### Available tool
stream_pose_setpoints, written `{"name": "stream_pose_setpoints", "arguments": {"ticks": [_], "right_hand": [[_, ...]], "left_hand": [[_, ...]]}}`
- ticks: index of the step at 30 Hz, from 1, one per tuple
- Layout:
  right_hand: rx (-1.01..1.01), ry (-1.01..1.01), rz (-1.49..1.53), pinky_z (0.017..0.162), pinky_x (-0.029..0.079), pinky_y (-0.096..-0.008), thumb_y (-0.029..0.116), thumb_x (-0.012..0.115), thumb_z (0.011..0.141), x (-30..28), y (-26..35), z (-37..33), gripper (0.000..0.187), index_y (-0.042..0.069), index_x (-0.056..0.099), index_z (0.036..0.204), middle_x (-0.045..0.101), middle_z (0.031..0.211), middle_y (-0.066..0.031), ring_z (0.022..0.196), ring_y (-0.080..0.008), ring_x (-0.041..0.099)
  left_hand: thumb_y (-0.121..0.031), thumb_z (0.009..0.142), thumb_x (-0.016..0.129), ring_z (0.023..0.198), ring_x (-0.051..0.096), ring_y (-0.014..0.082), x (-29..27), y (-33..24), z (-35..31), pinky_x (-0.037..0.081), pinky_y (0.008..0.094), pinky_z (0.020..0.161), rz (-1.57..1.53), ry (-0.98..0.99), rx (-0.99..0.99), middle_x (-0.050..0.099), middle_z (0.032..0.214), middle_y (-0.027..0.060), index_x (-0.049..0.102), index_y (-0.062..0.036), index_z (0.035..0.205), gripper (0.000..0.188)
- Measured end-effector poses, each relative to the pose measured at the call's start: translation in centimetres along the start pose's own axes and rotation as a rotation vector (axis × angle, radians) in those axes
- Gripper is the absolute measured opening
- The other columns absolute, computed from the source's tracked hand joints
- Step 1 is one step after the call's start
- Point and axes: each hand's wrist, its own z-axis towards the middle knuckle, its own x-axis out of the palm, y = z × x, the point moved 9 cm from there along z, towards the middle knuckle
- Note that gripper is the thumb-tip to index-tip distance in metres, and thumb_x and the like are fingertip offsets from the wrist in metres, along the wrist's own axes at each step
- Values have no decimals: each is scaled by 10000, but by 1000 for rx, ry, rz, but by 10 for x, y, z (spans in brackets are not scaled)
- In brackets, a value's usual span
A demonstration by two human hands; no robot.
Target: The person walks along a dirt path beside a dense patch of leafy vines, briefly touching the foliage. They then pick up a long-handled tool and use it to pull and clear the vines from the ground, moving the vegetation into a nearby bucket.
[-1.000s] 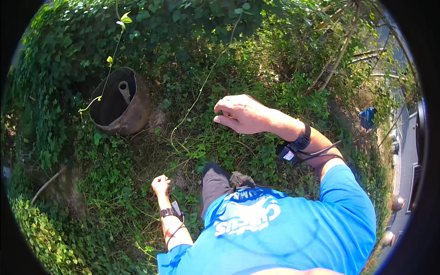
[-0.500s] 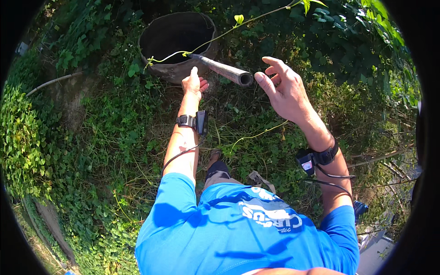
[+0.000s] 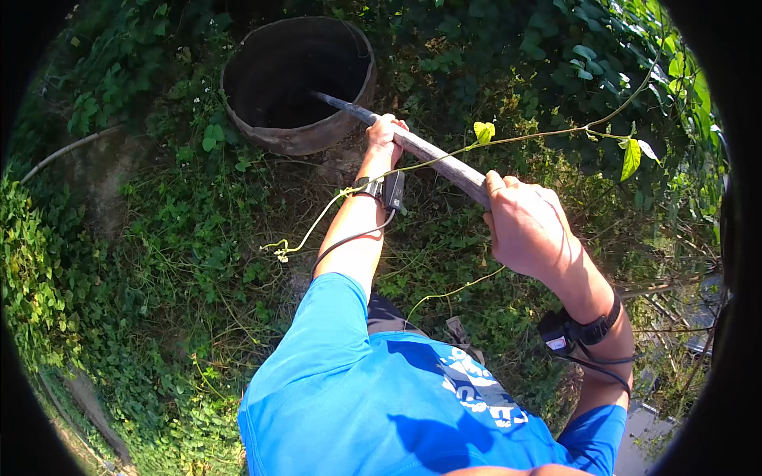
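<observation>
Both my hands grip a long, weathered grey pipe [image 3: 444, 164] that slants from upper left to lower right. My left hand [image 3: 385, 132] is wrapped round its middle. At the near end my right hand [image 3: 530, 222] closes over the pipe and hides its tip. The far end reaches over the rim of a round, dark, wide-mouthed container [image 3: 305, 141], possibly a concrete ring, and points into its shadowed inside. How deep it goes I cannot tell. A thin green vine [image 3: 548, 135] with a few leaves crosses in front of the pipe and my left wrist.
Low green plants [image 3: 182, 262] cover the ground around me. Dense leafy growth [image 3: 556, 71] stands at the far right. A pale bent stick [image 3: 71, 148] lies at the left. Straps with small devices and cables sit on both my forearms.
Both hands were open near the pipe; now they are closed round it. The pipe's near end has swung right and nearer. The vine has shifted right and down across my left wrist.
</observation>
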Motion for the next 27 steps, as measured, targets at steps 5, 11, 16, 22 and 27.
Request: {"name": "stream_pose_setpoints", "arguments": {"ticks": [5,11,16,22,27], "right_hand": [[-176,-459,-641,614,492,-304,43,651,812,-72,37,-5,306,-119,669,1071,636,787,-100,761,-197,620],[-430,-465,-885,519,405,-273,30,681,826,-60,99,3,208,-125,688,965,599,681,-64,645,-155,549],[-572,-425,-874,554,452,-288,61,687,774,-56,97,-5,301,-151,674,987,617,726,-112,682,-189,573],[-468,-412,-625,635,508,-368,62,628,785,-76,34,-9,349,-114,630,1085,609,842,-137,780,-261,612],[-253,-413,-283,678,505,-439,71,749,710,-66,-48,-13,446,12,634,1137,642,879,-140,838,-315,647]], "left_hand": [[-68,839,627,647,601,197,64,-7,2,577,344,664,-476,255,-62,554,725,75,478,-39,865,155],[-112,886,662,629,616,156,13,-73,31,579,291,586,-542,114,16,540,710,37,465,-103,879,197],[-65,855,598,553,552,99,7,-86,33,513,241,579,-483,316,2,496,640,-22,415,-135,708,245],[-107,839,579,609,581,183,-14,-78,31,520,325,641,-156,147,11,569,649,55,478,-74,675,196],[-49,852,560,669,620,271,-8,-24,40,571,396,666,-88,-69,-107,581,772,140,510,46,910,122]]}}
